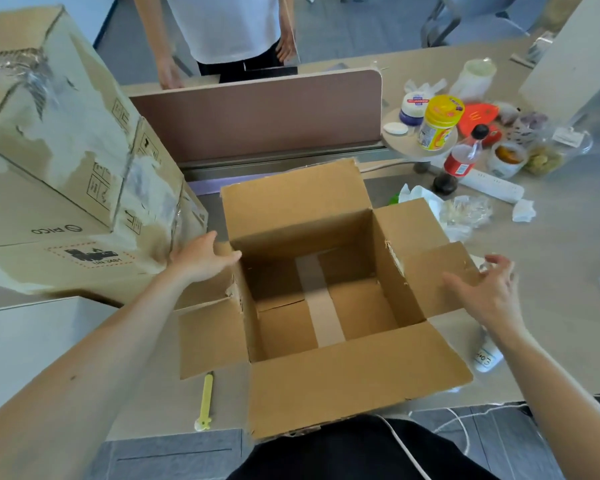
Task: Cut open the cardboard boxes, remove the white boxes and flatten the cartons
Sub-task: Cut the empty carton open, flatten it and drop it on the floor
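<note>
Item: open carton (326,299), empty, centre of surface (555,244).
I see both hands spread, holding nothing: left hand (201,258) at its 9 o'clock rim, right hand (482,289) over the 3 o'clock flap. Step, I judge: flattening; next needs the taped bottom seam split.

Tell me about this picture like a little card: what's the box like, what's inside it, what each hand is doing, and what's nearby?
Box: open box on the table, all four flaps folded out
Inside: nothing; only a tape strip along the bottom
Left hand: left hand with straight fingers at the box's left rim
Right hand: right hand with spread fingers at the right flap; cannot tell if it touches
Left of box: stacked cartons, tape torn
Near edge: yellow tool lying flat
Far right: red-labelled bottle among snacks
</note>
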### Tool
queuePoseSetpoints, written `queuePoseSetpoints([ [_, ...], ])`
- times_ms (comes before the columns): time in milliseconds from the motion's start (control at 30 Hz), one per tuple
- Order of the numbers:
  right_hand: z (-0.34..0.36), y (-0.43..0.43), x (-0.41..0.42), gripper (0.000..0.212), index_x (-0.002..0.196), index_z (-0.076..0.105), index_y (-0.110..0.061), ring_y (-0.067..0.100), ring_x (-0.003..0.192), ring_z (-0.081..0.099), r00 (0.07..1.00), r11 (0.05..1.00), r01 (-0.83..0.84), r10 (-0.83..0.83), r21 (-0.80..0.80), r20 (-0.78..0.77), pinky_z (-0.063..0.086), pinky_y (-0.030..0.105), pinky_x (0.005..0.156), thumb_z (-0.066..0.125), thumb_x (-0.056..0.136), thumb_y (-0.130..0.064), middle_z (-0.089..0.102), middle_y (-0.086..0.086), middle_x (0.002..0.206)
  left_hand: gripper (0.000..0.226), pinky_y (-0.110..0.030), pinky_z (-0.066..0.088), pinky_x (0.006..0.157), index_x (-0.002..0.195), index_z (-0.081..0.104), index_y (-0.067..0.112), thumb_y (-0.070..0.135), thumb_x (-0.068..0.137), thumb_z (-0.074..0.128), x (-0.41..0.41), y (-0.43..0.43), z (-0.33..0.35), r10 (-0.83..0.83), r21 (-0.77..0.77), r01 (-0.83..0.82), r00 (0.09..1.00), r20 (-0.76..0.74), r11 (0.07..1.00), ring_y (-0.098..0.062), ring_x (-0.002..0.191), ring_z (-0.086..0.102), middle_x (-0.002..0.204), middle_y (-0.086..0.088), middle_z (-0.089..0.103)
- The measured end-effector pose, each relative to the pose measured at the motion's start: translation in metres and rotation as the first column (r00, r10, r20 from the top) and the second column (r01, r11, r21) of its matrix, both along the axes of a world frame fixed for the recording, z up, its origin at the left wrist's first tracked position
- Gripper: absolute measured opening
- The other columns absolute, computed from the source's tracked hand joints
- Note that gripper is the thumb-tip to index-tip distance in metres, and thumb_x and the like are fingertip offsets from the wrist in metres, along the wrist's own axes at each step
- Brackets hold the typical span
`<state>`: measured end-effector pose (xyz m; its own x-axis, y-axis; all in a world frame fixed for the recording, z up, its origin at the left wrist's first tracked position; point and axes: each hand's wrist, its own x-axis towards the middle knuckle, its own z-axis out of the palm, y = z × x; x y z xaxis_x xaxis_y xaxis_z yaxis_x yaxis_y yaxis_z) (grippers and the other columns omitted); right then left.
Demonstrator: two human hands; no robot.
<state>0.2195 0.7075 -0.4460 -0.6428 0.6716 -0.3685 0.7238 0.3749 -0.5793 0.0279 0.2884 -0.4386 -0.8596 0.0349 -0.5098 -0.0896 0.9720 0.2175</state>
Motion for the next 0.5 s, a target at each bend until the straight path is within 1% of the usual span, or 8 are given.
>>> queuePoseSetpoints([
  [100,-0.002,-0.006,0.026,0.085,0.136,0.029,-0.013,0.032,0.129,0.04,0.975,0.975,0.224,-0.224,-0.012,-0.007,0.037,0.05,0.106,0.078,0.075,-0.046,0.037,0.012,0.136,0.075,-0.049,0.041,0.108,0.142,0.048,0.015,0.071,0.092,0.045,-0.012,0.014,-0.009,0.151,0.152,-0.15,0.988,0.004,0.977,-0.03,0.132,0.048,0.145,-0.008,0.051],
  [133,-0.005,-0.006,0.034,0.087,0.136,0.031,-0.012,0.032,0.125,0.044,0.956,0.953,0.291,-0.292,-0.081,0.0,0.04,0.048,0.104,0.08,0.073,-0.046,0.039,0.012,0.134,0.066,-0.046,0.045,0.101,0.127,0.058,0.012,0.068,0.094,0.044,-0.015,0.018,-0.012,0.175,0.199,-0.171,0.985,-0.004,0.965,-0.029,0.12,0.054,0.13,-0.009,0.059],
  [200,-0.007,-0.009,0.045,0.087,0.132,0.042,-0.008,0.03,0.101,0.059,0.924,0.866,0.377,-0.377,-0.328,0.067,0.051,0.045,0.09,0.081,0.069,-0.053,0.052,0.013,0.117,0.055,-0.039,0.044,0.089,0.104,0.06,0.01,0.062,0.097,0.045,-0.017,0.024,-0.016,0.22,0.284,-0.211,0.975,-0.001,0.935,-0.025,0.102,0.056,0.108,-0.006,0.062],
  [267,-0.001,-0.022,0.052,0.064,0.122,0.057,-0.01,0.026,0.079,0.064,0.954,0.764,0.299,-0.245,-0.572,0.171,0.053,0.036,0.068,0.072,0.079,-0.055,0.06,0.012,0.097,0.055,-0.038,0.043,0.084,0.105,0.062,0.008,0.061,0.097,0.046,-0.018,0.026,-0.019,0.267,0.325,-0.259,0.964,0.021,0.91,-0.025,0.099,0.057,0.103,-0.008,0.062],
  [300,0.002,-0.029,0.053,0.052,0.117,0.061,-0.014,0.025,0.079,0.066,0.968,0.722,0.248,-0.161,-0.646,0.192,0.052,0.033,0.064,0.067,0.084,-0.053,0.065,0.012,0.097,0.057,-0.038,0.043,0.084,0.107,0.064,0.007,0.061,0.096,0.047,-0.019,0.027,-0.021,0.282,0.331,-0.275,0.959,0.025,0.903,-0.026,0.1,0.058,0.102,-0.009,0.063],
  [367,0.005,-0.042,0.051,0.041,0.108,0.064,-0.016,0.024,0.081,0.07,0.98,0.689,0.194,-0.104,-0.699,0.17,0.057,0.033,0.065,0.067,0.086,-0.05,0.07,0.012,0.1,0.057,-0.038,0.042,0.085,0.113,0.063,0.009,0.061,0.097,0.047,-0.02,0.03,-0.021,0.306,0.332,-0.294,0.952,0.018,0.896,-0.028,0.106,0.057,0.104,-0.006,0.061],
  [433,0.01,-0.048,0.045,0.036,0.1,0.063,-0.015,0.023,0.078,0.068,0.974,0.655,0.224,-0.168,-0.722,0.151,0.057,0.033,0.066,0.069,0.086,-0.047,0.068,0.011,0.096,0.057,-0.036,0.036,0.088,0.127,0.059,0.008,0.055,0.099,0.047,-0.02,0.036,-0.019,0.327,0.369,-0.31,0.945,0.019,0.876,-0.029,0.116,0.053,0.109,-0.001,0.054],
  [500,0.018,-0.05,0.037,0.036,0.101,0.06,-0.009,0.02,0.069,0.066,0.967,0.606,0.25,-0.196,-0.755,0.162,0.055,0.028,0.062,0.068,0.088,-0.042,0.064,0.012,0.09,0.049,-0.033,0.032,0.088,0.125,0.061,0.008,0.049,0.101,0.049,-0.018,0.039,-0.017,0.327,0.417,-0.301,0.945,0.01,0.858,-0.028,0.113,0.05,0.105,0.0,0.05],
])
